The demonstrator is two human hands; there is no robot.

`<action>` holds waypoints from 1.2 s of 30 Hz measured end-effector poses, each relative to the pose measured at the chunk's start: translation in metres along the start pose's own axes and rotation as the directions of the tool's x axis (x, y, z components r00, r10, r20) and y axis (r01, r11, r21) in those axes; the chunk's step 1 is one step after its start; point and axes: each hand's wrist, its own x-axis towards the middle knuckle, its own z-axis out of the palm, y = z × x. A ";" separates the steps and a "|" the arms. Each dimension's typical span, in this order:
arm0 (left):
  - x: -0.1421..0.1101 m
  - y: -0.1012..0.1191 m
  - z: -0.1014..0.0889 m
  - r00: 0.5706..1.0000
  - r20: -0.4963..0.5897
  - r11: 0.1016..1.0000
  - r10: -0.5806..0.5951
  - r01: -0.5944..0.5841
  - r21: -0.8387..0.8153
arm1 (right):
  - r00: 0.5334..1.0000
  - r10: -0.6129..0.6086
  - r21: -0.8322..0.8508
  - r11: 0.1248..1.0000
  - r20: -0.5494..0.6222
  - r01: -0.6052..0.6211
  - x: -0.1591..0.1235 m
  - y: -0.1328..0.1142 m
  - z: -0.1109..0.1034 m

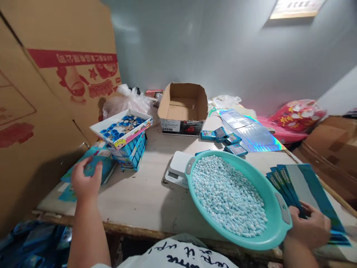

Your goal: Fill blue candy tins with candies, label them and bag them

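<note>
My left hand [86, 178] hovers at the left, thumb and fingers apart with nothing between them. Just beyond it lie blue printed pouches [104, 163], at the table's left side. My right hand [311, 225], at the right by the basin's handle, has its fingers curled around the lower end of fanned blue packets [283, 180]. A turquoise basin [272, 240] full of small pale-blue and white candies [228, 197] stands between my hands, tilted slightly toward me. Behind its left rim sits a white digital scale [180, 163], partly covered by the basin.
Stacked blue display boxes [134, 152] carry a white tray [104, 130] of blue round pieces. At the back are an open cardboard box [182, 126] and small blue boxes [232, 139]. Shiny silver sheets [251, 134] lie behind right. A tall carton [55, 93] walls the left.
</note>
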 end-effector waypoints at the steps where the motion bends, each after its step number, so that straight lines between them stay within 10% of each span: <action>1: 0.013 0.016 -0.004 0.993 -0.067 0.995 0.094 -0.095 -0.013 | 1.000 -0.008 0.002 1.000 -0.005 0.008 -0.001 0.000 0.002; 8: 0.077 0.100 0.025 0.870 0.130 0.860 0.476 -0.491 0.137 | 0.998 0.016 0.020 1.000 -0.066 -0.015 -0.003 0.003 0.011; 22: 0.010 0.223 0.083 0.744 0.223 0.771 0.630 -0.634 -0.063 | 0.999 0.036 0.019 0.999 -0.024 -0.035 -0.004 -0.003 0.005; 36: -0.051 0.183 0.178 0.745 0.442 0.860 0.500 -0.489 -0.148 | 1.000 -0.012 0.023 1.000 0.021 0.012 -0.002 -0.012 -0.004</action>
